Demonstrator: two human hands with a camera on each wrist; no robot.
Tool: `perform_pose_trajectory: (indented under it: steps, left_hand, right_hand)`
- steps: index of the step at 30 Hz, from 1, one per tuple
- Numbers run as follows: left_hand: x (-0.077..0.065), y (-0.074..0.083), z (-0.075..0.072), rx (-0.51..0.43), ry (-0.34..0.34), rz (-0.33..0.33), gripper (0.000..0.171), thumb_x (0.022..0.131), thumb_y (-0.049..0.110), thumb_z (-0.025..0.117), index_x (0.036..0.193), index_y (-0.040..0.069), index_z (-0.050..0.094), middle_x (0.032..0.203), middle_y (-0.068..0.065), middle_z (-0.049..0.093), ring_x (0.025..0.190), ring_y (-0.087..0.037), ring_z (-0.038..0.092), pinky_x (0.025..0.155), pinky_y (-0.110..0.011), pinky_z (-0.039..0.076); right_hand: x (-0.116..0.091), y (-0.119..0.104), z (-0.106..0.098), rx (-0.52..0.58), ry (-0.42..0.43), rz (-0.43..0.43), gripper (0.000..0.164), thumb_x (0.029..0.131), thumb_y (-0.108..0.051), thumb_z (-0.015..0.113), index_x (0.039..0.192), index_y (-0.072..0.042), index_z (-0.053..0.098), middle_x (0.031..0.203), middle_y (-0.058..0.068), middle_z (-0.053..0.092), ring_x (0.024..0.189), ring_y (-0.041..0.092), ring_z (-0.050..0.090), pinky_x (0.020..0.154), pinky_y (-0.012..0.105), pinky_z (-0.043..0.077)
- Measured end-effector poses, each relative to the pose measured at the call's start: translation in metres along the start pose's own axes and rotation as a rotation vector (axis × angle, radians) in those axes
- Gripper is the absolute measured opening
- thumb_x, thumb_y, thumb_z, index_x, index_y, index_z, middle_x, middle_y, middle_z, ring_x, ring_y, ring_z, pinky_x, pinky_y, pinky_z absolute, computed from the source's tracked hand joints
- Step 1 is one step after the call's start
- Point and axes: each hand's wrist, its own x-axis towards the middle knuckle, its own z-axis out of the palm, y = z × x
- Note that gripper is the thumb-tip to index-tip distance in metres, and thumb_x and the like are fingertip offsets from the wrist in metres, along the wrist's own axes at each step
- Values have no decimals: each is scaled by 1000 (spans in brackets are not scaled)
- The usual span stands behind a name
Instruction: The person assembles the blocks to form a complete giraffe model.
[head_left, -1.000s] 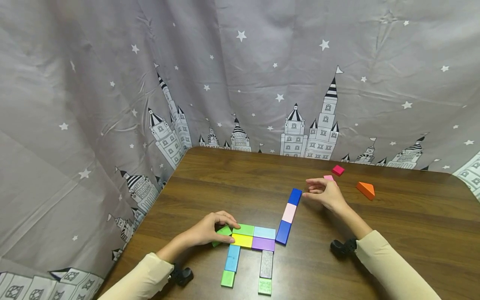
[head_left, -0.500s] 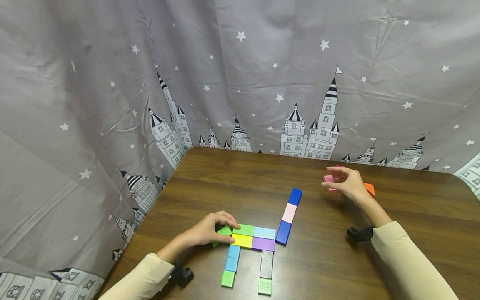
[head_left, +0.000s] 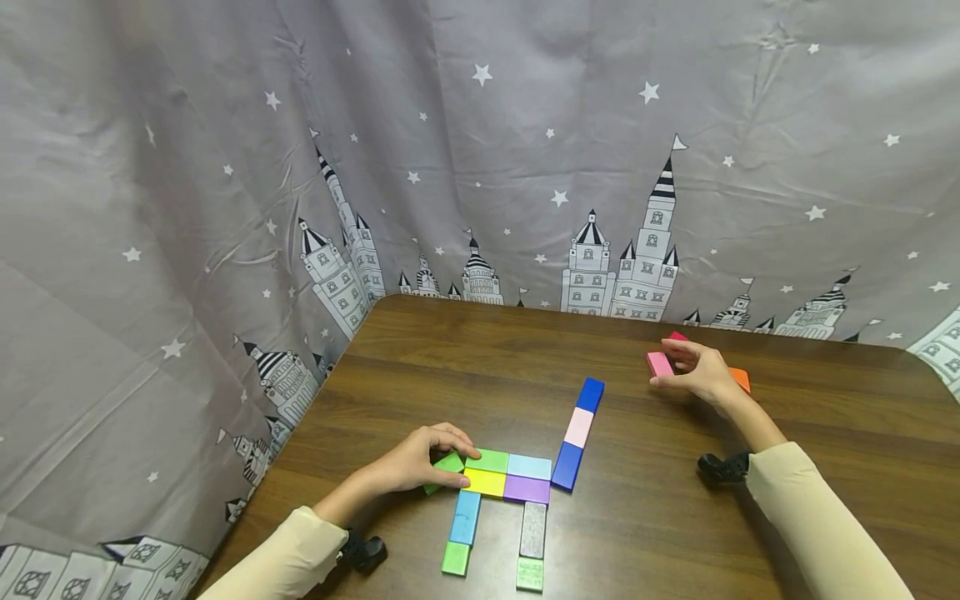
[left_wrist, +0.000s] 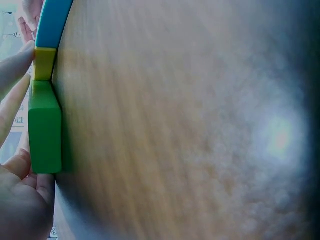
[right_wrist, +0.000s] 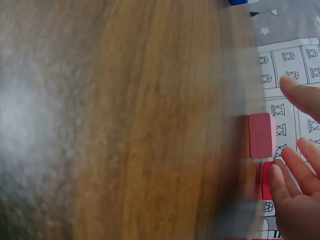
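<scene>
In the head view my left hand (head_left: 420,458) rests at the left end of a flat block figure. Its index fingertip touches a light green block (head_left: 489,461), and its thumb lies at the yellow block (head_left: 485,482). Partly hidden beneath it is another green block (head_left: 448,463), also seen in the left wrist view. Farther back on the right, my right hand (head_left: 701,371) has thumb and fingers spread beside a pink block (head_left: 660,364). The right wrist view shows a gap between the thumb and that pink block (right_wrist: 261,135).
Light blue (head_left: 529,467) and purple (head_left: 527,489) blocks continue the figure, with two block legs below. A slanted row of blue, pale pink (head_left: 578,427) and blue stands right of it. Red (head_left: 678,337) and orange (head_left: 740,379) blocks lie behind my right hand. A curtain borders the table.
My right hand has moved away from the slanted row, to the right, and is now beside the pink block. My left hand and the figure stay put.
</scene>
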Motion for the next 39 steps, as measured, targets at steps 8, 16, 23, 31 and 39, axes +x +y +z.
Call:
perform_pose_trajectory:
  steps: [8, 16, 23, 31, 39]
  left_hand:
    - [0, 0, 0, -1, -1, 0, 32, 82, 17, 84, 112, 8, 76, 116, -5, 65, 110, -22, 58, 94, -34, 49]
    - [0, 0, -1, -9, 1, 5, 32, 82, 18, 84, 111, 8, 76, 116, -5, 65, 109, -23, 58, 91, -33, 50]
    - [1, 0, 0, -14, 2, 9, 32, 82, 18, 84, 111, 7, 76, 116, -6, 65, 109, -24, 58, 91, -32, 50]
    - [-1, -3, 0, -11, -3, 12, 32, 83, 19, 84, 111, 8, 75, 117, -5, 65, 109, -24, 58, 92, -33, 50]
    - [-2, -6, 0, -1, -2, 24, 32, 83, 19, 84, 111, 8, 75, 117, -6, 65, 110, -24, 58, 92, -33, 49]
  right_hand:
    - [3, 9, -2, 52, -78, -11, 80, 75, 8, 81, 142, 17, 38, 139, 40, 44, 121, 51, 50, 86, 17, 49]
    - [6, 14, -2, 50, -100, -11, 74, 76, 15, 75, 140, 20, 39, 137, 42, 43, 118, 51, 51, 86, 20, 51]
    - [6, 14, -4, 35, -96, -8, 68, 77, 14, 73, 137, 21, 42, 135, 43, 44, 117, 49, 53, 86, 21, 52]
    - [5, 13, -3, 29, -94, -1, 66, 79, 11, 75, 136, 21, 43, 135, 41, 44, 115, 46, 56, 84, 19, 52]
    - [3, 15, -3, 57, -107, -17, 66, 76, 17, 72, 134, 25, 41, 134, 44, 43, 114, 41, 57, 88, 23, 53]
